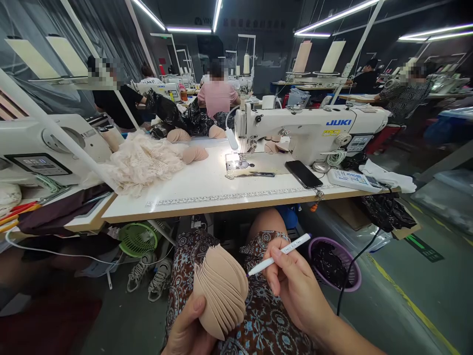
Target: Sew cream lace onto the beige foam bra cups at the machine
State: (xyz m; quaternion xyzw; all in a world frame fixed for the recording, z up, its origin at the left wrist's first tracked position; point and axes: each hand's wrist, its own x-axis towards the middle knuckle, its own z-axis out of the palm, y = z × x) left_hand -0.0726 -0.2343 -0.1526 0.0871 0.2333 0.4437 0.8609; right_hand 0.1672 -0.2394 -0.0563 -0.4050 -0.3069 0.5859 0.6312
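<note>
My left hand grips a fanned stack of beige bra cups above my lap, the thumb on its near face and the other fingers largely hidden behind. In my right hand a white marker pen is pinched between thumb and fingers. The pen's dark tip points left, at the right edge of the stack; whether it touches cannot be made out. Patterned brown cloth covers my legs beneath both hands.
Ahead stands a white sewing table with a JUKI sewing machine, black phone, small scissors-like tool, cream lace and more beige cups. Below are a purple basket and green basket. Several people work beyond.
</note>
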